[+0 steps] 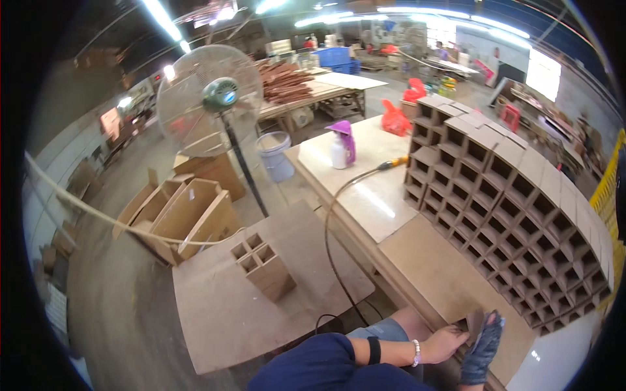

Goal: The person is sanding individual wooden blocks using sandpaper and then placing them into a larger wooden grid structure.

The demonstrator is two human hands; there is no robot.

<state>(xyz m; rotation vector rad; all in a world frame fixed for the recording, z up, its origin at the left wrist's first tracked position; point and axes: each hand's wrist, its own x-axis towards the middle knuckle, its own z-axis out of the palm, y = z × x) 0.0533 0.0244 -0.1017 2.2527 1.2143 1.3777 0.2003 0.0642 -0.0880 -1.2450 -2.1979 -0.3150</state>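
Observation:
My left hand [443, 344], bare with a bracelet at the wrist, pinches the edge of a small brown open-ended box [471, 322]. Against its other side presses my right hand [481, 352], in a dark glove, with fingers along the piece. The box is held at the bench's near edge and partly hidden by both hands. Under and beside it lies a flat brown board [450, 267]. Just beyond my hands rises a large stack of similar brown square boxes [495, 195], open ends facing me.
Left of the bench, a low board [215, 306] bears a cluster of four-sided brown tubes [270, 274]. A fan [222, 98] and open cartons [182, 215] stand behind. A hose with yellow fitting [391, 163], a spray bottle [340, 151] and red bags [394, 119] lie on the bench.

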